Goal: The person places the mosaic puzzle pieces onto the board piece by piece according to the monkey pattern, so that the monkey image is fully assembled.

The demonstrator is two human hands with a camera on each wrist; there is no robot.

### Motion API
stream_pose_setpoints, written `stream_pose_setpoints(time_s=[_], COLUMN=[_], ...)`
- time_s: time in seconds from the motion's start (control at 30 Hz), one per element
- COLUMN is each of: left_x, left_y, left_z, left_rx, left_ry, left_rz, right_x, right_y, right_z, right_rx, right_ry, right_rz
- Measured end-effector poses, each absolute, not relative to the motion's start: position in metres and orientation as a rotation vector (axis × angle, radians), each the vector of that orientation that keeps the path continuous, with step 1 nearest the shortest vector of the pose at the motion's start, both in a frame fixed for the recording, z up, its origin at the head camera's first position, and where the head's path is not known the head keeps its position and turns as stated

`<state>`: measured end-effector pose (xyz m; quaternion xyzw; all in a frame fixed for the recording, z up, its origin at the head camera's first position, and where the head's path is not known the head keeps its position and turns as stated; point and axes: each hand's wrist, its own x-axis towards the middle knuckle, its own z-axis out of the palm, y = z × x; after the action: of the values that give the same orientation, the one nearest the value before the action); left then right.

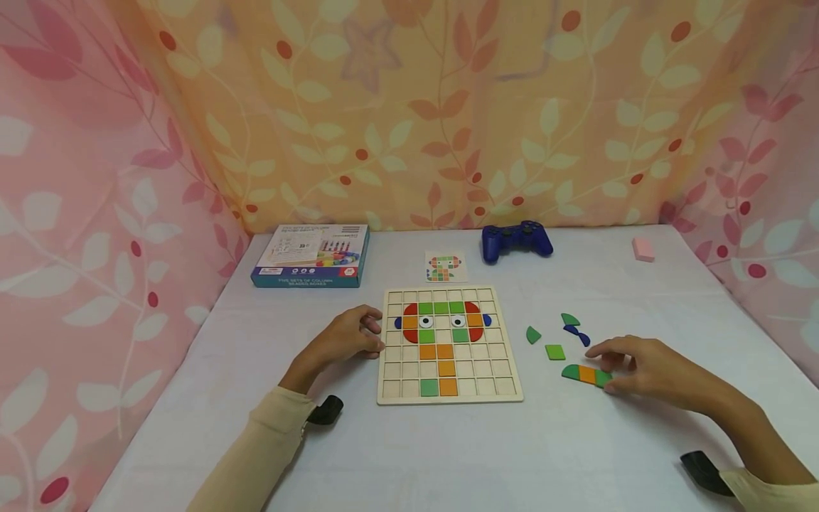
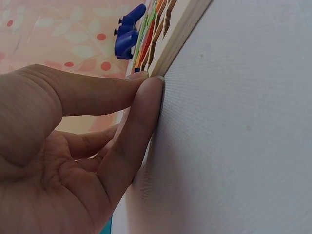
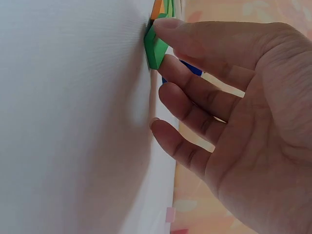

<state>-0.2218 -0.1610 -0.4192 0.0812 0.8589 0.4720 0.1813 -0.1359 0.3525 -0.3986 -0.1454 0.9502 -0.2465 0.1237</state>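
My left hand (image 1: 345, 334) is at the left edge of a wooden grid board (image 1: 409, 369), thumb and a fingertip pinching its rim in the left wrist view. Colored tiles on the board form a face with two round eye tiles (image 1: 426, 322), and orange squares (image 1: 446, 368) run below it. To the right of the board, my right hand (image 1: 646, 366) has its thumb on a green tile (image 3: 156, 48), a finger against its lower corner. This tile lies in a row with an orange square (image 1: 586, 374) and a rounded green piece (image 1: 569, 372).
Loose tiles lie right of the board: a light green square (image 1: 555, 352), green quarter pieces (image 1: 533, 335) and blue pieces (image 1: 578, 334). Behind it are a pattern card (image 1: 444, 267) and a blue game controller (image 1: 515, 240). A flat box (image 1: 310, 256) sits back left, a pink block (image 1: 643, 249) back right.
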Motion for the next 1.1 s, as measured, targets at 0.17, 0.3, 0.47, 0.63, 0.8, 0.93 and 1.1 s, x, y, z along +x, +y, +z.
stream_pose_setpoints(time_s=[0.17, 0.3, 0.47, 0.63, 0.8, 0.93, 1.1], left_x=[-0.221, -0.222, -0.222, -0.222, -0.222, -0.221, -0.222], left_y=[-0.161, -0.16, -0.159, -0.16, -0.159, -0.159, -0.158], left_z=[-0.419, -0.419, -0.419, -0.419, -0.418, -0.418, -0.418], left_rx=[0.215, 0.2, 0.179, 0.187, 0.187, 0.192, 0.18], left_ry=[2.431, 2.43, 2.43, 2.428, 2.443, 2.453, 2.445], left_rz=[1.326, 1.332, 1.33, 1.323, 1.315, 1.307, 1.31], right_x=[-0.135, -0.135, -0.135, -0.135, -0.138, -0.143, -0.149], right_y=[0.355, 0.356, 0.356, 0.354, 0.342, 0.325, 0.305], right_z=[-0.4, -0.401, -0.401, -0.401, -0.398, -0.395, -0.393], right_rx=[-0.423, -0.435, -0.46, -0.506, -0.546, -0.59, -0.713], right_ry=[2.773, 2.788, 2.802, 2.849, 2.889, 2.899, 2.902], right_rz=[-0.705, -0.705, -0.71, -0.697, -0.692, -0.706, -0.757])
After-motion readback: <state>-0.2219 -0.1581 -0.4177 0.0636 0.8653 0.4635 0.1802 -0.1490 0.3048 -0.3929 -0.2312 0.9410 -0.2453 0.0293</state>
